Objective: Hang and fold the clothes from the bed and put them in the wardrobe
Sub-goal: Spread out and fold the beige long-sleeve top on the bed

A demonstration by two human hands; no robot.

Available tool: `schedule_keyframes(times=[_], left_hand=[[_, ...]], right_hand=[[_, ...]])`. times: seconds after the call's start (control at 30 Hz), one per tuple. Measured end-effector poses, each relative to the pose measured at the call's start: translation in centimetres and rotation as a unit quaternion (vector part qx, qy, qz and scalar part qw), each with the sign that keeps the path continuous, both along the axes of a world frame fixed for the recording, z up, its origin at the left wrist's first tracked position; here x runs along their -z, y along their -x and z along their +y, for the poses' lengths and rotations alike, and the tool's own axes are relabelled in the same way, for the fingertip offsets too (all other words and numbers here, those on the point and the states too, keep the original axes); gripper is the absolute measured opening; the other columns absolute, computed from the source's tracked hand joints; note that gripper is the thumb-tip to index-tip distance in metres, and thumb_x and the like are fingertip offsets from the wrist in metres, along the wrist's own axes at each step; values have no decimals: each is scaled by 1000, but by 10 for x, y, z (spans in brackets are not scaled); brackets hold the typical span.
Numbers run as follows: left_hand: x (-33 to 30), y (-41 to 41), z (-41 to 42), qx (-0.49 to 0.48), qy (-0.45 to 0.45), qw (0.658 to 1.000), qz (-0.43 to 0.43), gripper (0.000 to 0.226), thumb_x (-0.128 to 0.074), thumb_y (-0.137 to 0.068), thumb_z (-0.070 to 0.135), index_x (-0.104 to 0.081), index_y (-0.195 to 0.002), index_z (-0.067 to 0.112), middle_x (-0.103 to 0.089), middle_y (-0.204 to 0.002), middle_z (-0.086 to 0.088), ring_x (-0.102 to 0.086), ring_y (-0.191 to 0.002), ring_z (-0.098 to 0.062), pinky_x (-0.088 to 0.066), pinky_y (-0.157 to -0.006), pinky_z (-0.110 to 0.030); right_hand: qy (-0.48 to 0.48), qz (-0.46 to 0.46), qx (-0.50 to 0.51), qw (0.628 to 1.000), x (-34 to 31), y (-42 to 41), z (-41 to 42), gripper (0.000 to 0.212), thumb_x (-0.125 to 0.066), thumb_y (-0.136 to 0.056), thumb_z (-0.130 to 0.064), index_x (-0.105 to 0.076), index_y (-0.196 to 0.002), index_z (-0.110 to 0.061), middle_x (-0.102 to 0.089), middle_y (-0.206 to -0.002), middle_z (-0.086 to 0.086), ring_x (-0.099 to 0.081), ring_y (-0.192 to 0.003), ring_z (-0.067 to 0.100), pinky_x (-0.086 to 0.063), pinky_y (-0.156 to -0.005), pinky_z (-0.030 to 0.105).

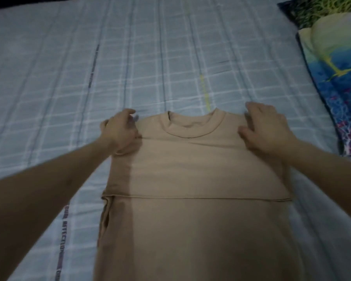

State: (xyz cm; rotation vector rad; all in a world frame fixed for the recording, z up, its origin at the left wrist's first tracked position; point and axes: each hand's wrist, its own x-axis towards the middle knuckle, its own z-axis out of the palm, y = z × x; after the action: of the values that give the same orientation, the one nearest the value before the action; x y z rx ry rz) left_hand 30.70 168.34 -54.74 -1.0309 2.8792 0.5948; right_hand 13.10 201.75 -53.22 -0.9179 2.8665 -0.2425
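A tan shirt point(190, 179) lies flat on the bed point(150, 57), collar away from the camera, its body running down toward the lower edge of the view. The fabric is a soft, matte knit with a thick ribbed crew collar point(193, 126), round and neatly stitched. The side parts are tucked under, giving the shirt a long, straight-sided rectangle shape, and a horizontal hem edge crosses it midway, where one layer lies folded over the other.

The sheet under it is pale blue cotton with a white grid check, lightly creased, with thin vertical stripes. Two of the stripes carry dark printed lettering; on the near left stripe point(64, 236) the letters seem to read "AFFECTION", the rest too blurred to make out. A yellowish stripe point(206, 92) runs toward the collar.

At the far right lies a pillow point(332, 67) in a glossy blue, green and purple print.

Now the hands: both arms reach forward, bare, to the shoulders of the shirt. The left hand point(120, 131) has its fingers curled, gripping the cloth at the left shoulder corner. The right hand point(265, 130) rests on the right shoulder, fingers spread and slightly bent, fingertips pressing the fabric down rather than pinching it.
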Motion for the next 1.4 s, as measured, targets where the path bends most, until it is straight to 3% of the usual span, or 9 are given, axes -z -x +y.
schedule_keyframes(times=[0.13, 0.23, 0.5, 0.63, 0.77, 0.9, 1.03, 1.2, 1.4], left_hand=[[-23, 25, -12, 71, -38, 991, -111, 33, -81, -69, 27, -65, -98, 29, -64, -93, 7, -61, -103, -23, -43, -94, -34], [-32, 12, -10, 174, -19, 985, -1, 26, -75, -68, 18, -51, -76, 27, -53, -71, 9, -57, -77, -26, -43, -67, -33], [-7, -88, 10, 435, 82, 896, -1, 25, -55, -78, 24, -53, -103, 27, -49, -104, 6, -52, -87, -18, -44, -70, -36], [-22, -92, 18, 408, 73, 907, 73, 29, -44, -93, 37, -58, -107, 16, -49, -108, -1, -53, -88, -19, -46, -73, -37], [-16, -72, 35, 278, 77, 952, 100, 48, -23, -98, 45, -50, -130, 21, -41, -140, -4, -41, -120, -25, -34, -97, -44], [36, -82, 30, 219, 17, 976, 1, 63, 1, -93, 62, -17, -149, 39, -17, -161, 3, -12, -148, -20, -10, -117, -40], [29, -81, 22, 216, -31, 975, -36, 66, -10, -88, 54, -25, -150, 37, -20, -160, 6, -14, -147, -18, -10, -117, -38], [-17, -69, 18, 273, 44, 956, -102, 57, -52, -71, 44, -56, -124, 23, -57, -120, 5, -52, -118, -19, -26, -105, -35], [-76, -73, 34, 349, 165, 911, -147, 19, -57, -84, 21, -40, -89, 28, -50, -92, 9, -54, -88, -18, -26, -74, -29]], right_hand=[[-66, -130, -73, 987, -11, 36, -24, 25, -76, -70, -22, -61, -90, -19, -60, -92, 6, -55, -86, 27, -43, -68, 28], [58, -94, -110, 988, -27, 27, -18, 21, -67, -67, -13, -47, -68, -18, -52, -64, -4, -50, -64, 21, -34, -53, 26], [-10, 30, -313, 949, -14, -42, 69, 37, -53, -83, -45, -66, -99, -15, -55, -104, 4, -57, -87, 24, -52, -65, 37], [20, 47, -263, 963, -20, -58, 72, 46, -33, -95, -41, -58, -123, -14, -55, -120, 6, -61, -97, 27, -56, -65, 41], [12, 86, -200, 976, -15, -45, 45, 52, -29, -98, -31, -40, -143, -7, -37, -149, 14, -37, -133, 30, -25, -113, 49], [-67, -44, -124, 989, 27, -36, 65, 75, -5, -93, -63, -15, -154, -21, -10, -161, 5, -10, -148, 25, -8, -117, 41], [-29, -186, -95, 977, 13, -25, 68, 52, -37, -101, -31, -26, -152, -25, -15, -160, -1, -11, -147, 14, -2, -115, 23], [-145, -68, -196, 967, -30, -18, 58, 24, -63, -84, -24, -56, -107, -24, -62, -101, -5, -59, -99, 18, -22, -113, 42], [-173, -28, -231, 957, -99, -44, 69, 21, -59, -85, -28, -38, -85, -29, -48, -79, -13, -47, -73, 8, -36, -59, 28]])
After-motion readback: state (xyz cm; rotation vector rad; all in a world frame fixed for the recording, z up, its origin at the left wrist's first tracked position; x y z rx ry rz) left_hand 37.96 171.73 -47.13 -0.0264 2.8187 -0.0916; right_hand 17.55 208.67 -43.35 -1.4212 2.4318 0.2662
